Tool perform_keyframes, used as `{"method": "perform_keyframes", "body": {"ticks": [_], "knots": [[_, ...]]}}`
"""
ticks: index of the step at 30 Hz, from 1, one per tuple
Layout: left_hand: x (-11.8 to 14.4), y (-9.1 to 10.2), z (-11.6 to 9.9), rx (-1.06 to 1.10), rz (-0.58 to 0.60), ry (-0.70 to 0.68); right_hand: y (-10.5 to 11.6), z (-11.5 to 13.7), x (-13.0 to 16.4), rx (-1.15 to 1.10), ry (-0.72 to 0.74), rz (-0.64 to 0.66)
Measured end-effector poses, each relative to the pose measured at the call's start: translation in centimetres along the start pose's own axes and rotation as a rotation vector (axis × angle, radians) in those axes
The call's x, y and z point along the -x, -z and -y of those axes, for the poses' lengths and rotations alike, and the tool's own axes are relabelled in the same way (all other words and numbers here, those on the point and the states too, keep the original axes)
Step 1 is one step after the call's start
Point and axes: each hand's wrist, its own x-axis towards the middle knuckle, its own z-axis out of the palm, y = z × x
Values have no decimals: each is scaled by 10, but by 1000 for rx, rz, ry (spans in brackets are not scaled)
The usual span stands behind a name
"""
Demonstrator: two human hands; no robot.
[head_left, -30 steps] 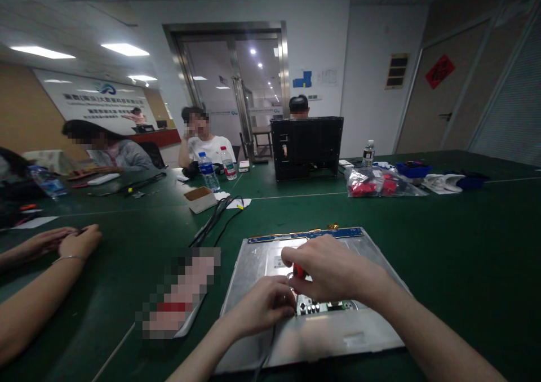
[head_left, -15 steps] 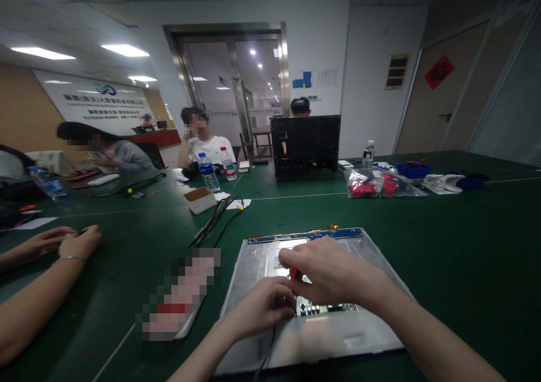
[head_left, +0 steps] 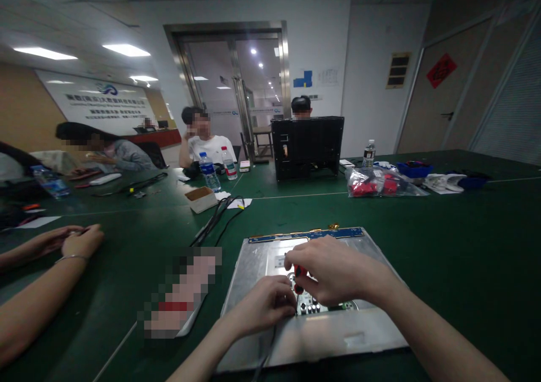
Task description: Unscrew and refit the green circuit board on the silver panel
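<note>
The right hand curls over the red and black handle of a screwdriver, pinching it from above. The screwdriver stands roughly upright over a circuit board set in the middle of a metal panel. The panel lies flat on the near part of the green tabletop, with a blue strip along its far edge. The left hand has its fingers bent together at the left side of the board, beside the screwdriver; whether it pinches anything cannot be told. A dark cable runs from below the left hand toward the near edge of the panel.

Left of the panel lies a blurred pinkish item, with black cables beyond it. Farther off are an open box and 2 bottles. A black casing stands at the far side, and a clear bag with red contents lies to its right. At far left, 2 hands of a co-worker meet above the tabletop.
</note>
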Motion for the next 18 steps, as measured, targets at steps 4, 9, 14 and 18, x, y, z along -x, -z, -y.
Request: {"method": "perform_keyframes", "body": {"ticks": [4, 9, 14, 18], "knots": [[1, 0, 0, 14, 26, 6, -1, 0, -1, 80, -92, -23], [1, 0, 1, 19, 12, 5, -1, -2, 1, 80, -105, -8], [1, 0, 0, -2, 14, 0, -2, -3, 4, -23, -17, 4], [1, 1, -2, 6, 14, 7, -2, -1, 2, 17, -44, -20]]}}
